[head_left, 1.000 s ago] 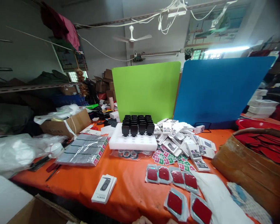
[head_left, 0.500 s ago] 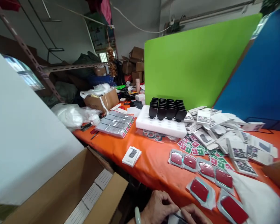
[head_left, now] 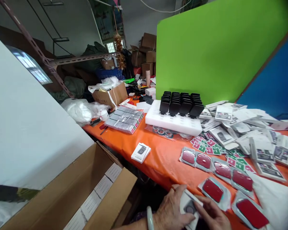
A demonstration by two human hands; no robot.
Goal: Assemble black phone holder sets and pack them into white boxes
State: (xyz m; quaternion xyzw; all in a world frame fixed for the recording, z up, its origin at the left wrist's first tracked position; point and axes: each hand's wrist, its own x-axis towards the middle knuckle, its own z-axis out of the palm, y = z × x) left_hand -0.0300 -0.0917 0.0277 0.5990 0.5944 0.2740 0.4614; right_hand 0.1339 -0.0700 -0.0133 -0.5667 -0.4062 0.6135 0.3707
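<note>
A small white product box (head_left: 190,204) with a dark round picture on its face is held between both hands at the table's front edge. My left hand (head_left: 169,209), with a pale bangle at the wrist, grips its left side, thumb across the front. On the right side, the fingers of my right hand (head_left: 212,212) press against the box. To the right lie several red-faced oval pieces in clear wrappers (head_left: 213,190). Two similar white boxes (head_left: 140,152) are stacked farther left on the orange cloth (head_left: 120,140).
An open carton (head_left: 115,198) holding rows of white boxes stands at lower left. Black plates (head_left: 180,103) stand in white foam (head_left: 172,123). Behind the wrapped pieces are red and green cards (head_left: 213,148) and a heap of white boxes (head_left: 244,127). A green panel (head_left: 213,54) rises behind.
Both hands have come up into fuller view, and the white box now shows its printed face between them. The camera view has tilted down and shifted slightly left.
</note>
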